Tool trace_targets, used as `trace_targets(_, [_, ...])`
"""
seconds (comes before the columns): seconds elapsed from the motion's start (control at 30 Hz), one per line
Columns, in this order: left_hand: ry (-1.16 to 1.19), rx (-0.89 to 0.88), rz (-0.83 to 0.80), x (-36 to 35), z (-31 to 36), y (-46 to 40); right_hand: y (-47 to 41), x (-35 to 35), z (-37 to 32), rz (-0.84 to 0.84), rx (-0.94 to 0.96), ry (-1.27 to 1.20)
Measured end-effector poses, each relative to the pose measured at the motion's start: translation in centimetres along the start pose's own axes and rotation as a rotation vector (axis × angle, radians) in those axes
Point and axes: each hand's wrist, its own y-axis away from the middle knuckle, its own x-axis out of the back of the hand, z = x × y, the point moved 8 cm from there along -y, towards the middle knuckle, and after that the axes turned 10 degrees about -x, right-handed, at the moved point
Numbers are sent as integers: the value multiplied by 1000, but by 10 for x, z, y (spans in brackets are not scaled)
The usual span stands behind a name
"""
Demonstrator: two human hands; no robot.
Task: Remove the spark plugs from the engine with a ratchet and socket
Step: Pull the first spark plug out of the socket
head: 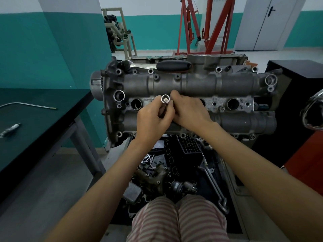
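Head view: a person is standing over an engine on a stand, both hands meeting above the row of plug wells.
Left hand: fingers are curling round the spark plug socket, gripping it with its open end facing the camera.
Right hand: fingertips are pinching at the same socket from the other side; whether a plug is sitting inside is too small to tell.
Ratchet: it is lying on the far edge of the cam cover, well apart from the hands.
Open wells: one well is gaping just left of the hands, another to their right.
Removed plug: what looks like a spark plug is resting near the left edge of the dark tabletop.
Risk, drop: I judge that a slip between the two grips could be sending the socket or its contents into an open well or down into the parts heap below.
Risk, ratchet: perched on the cover's edge, it could be getting knocked off behind the engine.
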Motion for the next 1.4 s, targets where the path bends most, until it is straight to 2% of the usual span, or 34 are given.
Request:
trace_targets(0.27, [35,-19,-5,-1,-1,-2,1,4,3,60,-17,0])
trace_targets(0.4, [13,-5,-11,-2,-1,-1,0,0,0,49,6,48])
trace_targets(0.7, [-17,30,-38,-1,-1,0,1,3,2,23,-29,-34])
trace_targets(1.1, [-25,13,-23,-1,0,-1,0,3,0,67,16,124])
trace_targets(1.4, [-13,21,-29,0,0,0,2,3,1,40,-10,5])
